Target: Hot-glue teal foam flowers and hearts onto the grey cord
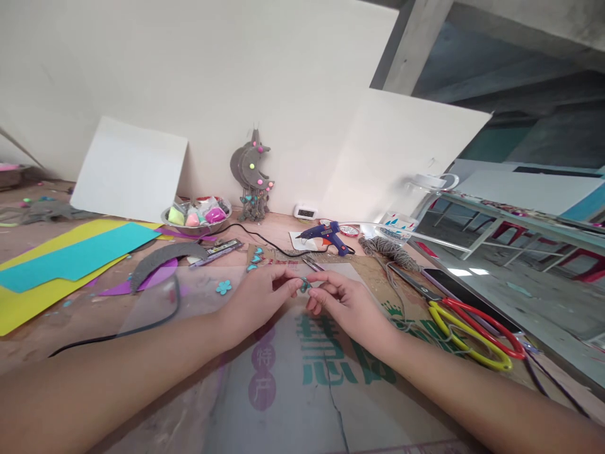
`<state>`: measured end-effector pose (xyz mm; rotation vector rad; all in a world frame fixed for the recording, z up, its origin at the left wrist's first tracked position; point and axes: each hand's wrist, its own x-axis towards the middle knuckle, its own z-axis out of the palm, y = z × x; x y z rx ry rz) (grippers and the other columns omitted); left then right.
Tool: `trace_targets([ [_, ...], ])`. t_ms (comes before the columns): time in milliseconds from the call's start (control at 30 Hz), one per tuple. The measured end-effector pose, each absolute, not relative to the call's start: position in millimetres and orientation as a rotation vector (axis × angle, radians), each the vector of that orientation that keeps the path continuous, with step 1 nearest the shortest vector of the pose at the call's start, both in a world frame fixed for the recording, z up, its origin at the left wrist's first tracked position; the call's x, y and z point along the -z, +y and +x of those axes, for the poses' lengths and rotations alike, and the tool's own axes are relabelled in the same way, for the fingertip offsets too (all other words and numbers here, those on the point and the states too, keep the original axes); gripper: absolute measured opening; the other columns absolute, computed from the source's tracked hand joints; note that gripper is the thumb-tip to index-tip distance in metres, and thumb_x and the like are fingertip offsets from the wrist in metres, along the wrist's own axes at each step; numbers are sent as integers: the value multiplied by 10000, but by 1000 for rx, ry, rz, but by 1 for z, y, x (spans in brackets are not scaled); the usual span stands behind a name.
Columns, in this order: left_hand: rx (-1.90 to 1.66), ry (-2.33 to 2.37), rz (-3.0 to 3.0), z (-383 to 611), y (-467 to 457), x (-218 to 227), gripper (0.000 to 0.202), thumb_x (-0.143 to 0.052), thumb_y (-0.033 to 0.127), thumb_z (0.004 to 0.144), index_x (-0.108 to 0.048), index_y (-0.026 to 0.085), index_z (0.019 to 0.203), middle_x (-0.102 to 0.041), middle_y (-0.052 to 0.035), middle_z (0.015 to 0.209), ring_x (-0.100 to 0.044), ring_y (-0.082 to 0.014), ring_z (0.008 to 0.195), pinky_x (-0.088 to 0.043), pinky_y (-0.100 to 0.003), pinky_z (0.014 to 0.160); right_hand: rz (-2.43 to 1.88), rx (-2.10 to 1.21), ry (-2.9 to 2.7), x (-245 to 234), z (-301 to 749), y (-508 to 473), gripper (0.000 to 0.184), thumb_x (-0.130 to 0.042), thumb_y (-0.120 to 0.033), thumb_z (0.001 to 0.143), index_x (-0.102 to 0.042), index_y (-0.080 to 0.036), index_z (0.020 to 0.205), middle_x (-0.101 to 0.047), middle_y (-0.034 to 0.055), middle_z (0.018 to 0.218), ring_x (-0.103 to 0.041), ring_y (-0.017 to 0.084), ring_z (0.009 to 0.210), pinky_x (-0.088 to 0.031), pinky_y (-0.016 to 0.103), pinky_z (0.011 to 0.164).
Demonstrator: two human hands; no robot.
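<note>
My left hand (265, 295) and my right hand (341, 301) meet over a printed cardboard sheet (302, 378) at the table's middle. Both pinch one small teal felt piece (305, 285) between fingertips, along with a thin grey string that I can barely make out. More small teal heart shapes (255, 257) lie just beyond my left hand, and a teal flower cutout (224, 287) lies to its left.
A blue glue gun (326, 234) with a black cord, grey yarn (385, 249), yellow and red scissors (472, 334) and a phone (466, 293) lie right. Teal and yellow felt sheets (70, 261), a bowl of coloured pieces (196, 215) and a grey moon hanging (253, 173) stand left and back.
</note>
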<state>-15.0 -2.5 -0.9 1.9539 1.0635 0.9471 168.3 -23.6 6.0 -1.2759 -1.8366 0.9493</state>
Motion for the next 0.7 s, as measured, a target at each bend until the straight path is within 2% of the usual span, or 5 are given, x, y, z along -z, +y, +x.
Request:
trace_targets([
  [100, -931, 1048, 1951, -15, -2, 2, 224, -459, 324, 843, -621, 195, 758, -586, 36, 687, -520, -115, 664, -369, -218, 601, -1261, -1008, -1801, -7, 167, -24, 269, -555, -375, 815, -550, -178, 998, -633, -5, 622, -594, 135, 585, -484, 268, 604],
  [300, -954, 1045, 1966, -14, -3, 0, 200, -475, 293, 830, -621, 191, 739, -588, 38, 677, -523, -113, 662, -367, -216, 603, -1208, -1055, -1787, -10, 170, -22, 294, -511, -443, 836, -563, -164, 757, -625, 26, 677, -573, 122, 607, -464, 253, 605],
  [533, -945, 1023, 1998, -14, -6, -1, 213, -466, 284, 832, -642, 193, 752, -632, 31, 727, -557, -125, 706, -384, -226, 640, -1179, -1277, -1591, -7, 168, -19, 292, -636, -422, 747, -545, -158, 831, -617, -5, 631, -573, 110, 561, -468, 259, 593],
  [700, -960, 1018, 1998, -15, -6, -1, 217, -468, 289, 830, -629, 186, 727, -635, 25, 717, -558, -128, 689, -387, -229, 628, -1157, -1323, -1585, -7, 167, -19, 297, -621, -433, 760, -553, -150, 816, -629, 3, 642, -579, 102, 561, -465, 258, 594],
])
